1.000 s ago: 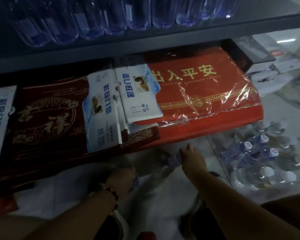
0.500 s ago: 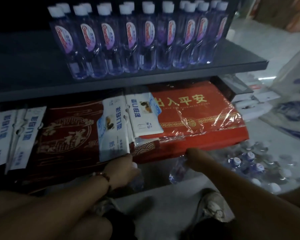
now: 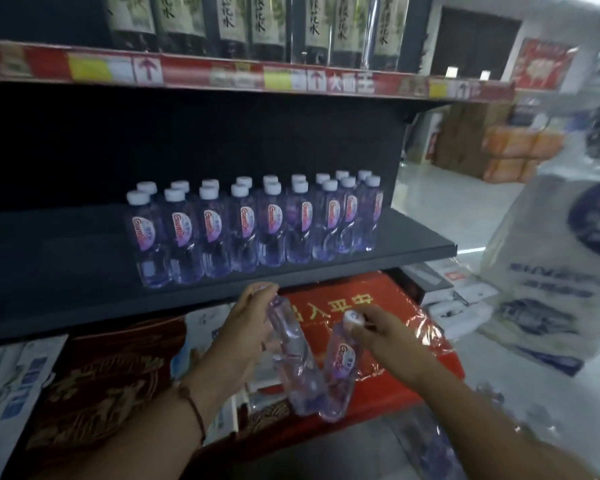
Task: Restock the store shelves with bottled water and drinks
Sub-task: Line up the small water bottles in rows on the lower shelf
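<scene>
Bottled water is what you carry, one bottle in each hand, both below the near edge of the dark shelf (image 3: 66, 258) and in front of the red packs on the level beneath.

Your left hand (image 3: 248, 329) has its fingers curled round the neck end of the left bottle (image 3: 293, 355), which hangs slanted, base down and towards the right. Your right hand (image 3: 378, 332) pinches the right bottle (image 3: 340, 372) just under its white cap, so its body dangles freely with the label facing you. The two bases look touching or nearly so; you cannot tell which.

The risk, I judge, lies in those high grips: held near the caps, the bottles may swing and knock each other, or slip as you lift. Raised carelessly, they could also tip the standing row of bottles (image 3: 253, 226), which fills the right half of the shelf close to its near edge.

Bare shelf lies left of that row, up and far from your left hand; the likely place to set them.
</scene>
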`<state>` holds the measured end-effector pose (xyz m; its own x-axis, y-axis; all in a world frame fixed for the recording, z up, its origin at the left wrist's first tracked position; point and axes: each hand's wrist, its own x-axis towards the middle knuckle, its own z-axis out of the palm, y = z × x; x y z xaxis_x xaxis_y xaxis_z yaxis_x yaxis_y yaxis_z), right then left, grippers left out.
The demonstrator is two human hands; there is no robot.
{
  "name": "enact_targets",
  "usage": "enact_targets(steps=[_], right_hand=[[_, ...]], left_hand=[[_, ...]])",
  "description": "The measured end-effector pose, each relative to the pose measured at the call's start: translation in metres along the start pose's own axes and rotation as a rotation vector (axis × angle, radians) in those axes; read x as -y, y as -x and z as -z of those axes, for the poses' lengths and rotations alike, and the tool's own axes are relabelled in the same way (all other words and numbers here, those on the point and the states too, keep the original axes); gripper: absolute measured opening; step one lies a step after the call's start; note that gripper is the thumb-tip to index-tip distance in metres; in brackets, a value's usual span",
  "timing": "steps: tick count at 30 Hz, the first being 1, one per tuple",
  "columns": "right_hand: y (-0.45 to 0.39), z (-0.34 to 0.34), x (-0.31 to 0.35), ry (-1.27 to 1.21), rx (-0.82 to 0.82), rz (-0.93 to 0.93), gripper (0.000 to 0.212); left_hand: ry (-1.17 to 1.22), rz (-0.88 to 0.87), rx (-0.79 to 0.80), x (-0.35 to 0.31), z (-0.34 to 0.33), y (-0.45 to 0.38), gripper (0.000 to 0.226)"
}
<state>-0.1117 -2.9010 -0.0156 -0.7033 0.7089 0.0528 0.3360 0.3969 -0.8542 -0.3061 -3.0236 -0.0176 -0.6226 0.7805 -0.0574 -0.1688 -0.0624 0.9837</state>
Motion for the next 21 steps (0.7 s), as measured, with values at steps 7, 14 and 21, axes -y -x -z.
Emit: enact_targets(steps=[7, 14, 21], right_hand=[[-0.031, -0.024, 0.022, -0.334, -0.128, 0.092, 0.013], [-0.050, -0.040, 0.036, -0.398, -0.105, 0.135, 0.027], [-0.050, -0.052, 0.050, -0.475, -0.104, 0.125, 0.026]], left_hand=[[-0.354, -0.193, 0.077, -0.006, -0.010, -0.001, 0.025], [-0.405, -0.132, 0.295, 0.005, 0.005, -0.013, 0.043], [-0.330, -0.019, 0.340, -0.003, 0.015, -0.014, 0.020]])
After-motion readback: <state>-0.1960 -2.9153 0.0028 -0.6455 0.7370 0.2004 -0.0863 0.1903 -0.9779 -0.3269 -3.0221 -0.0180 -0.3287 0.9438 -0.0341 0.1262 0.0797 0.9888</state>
